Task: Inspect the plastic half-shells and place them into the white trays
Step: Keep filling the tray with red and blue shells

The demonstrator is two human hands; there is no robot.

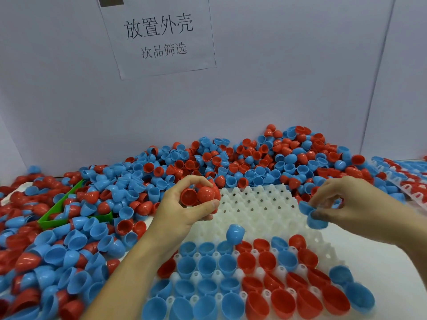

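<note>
Both hands loaded over the tray

Left hand [184,204] grips red half-shells [199,195]; right hand [346,202] pinches blue half-shells [315,219], nearer the white tray [256,204]'s empty far rows just below.

Bare cups of the white tray [258,204] lay open at the frame's centre, hemmed by a deep heap of half-shells [231,158] above and left, filled rows [231,273] below, a green bin [46,221] at left, and a second tray [406,181] at right.
</note>
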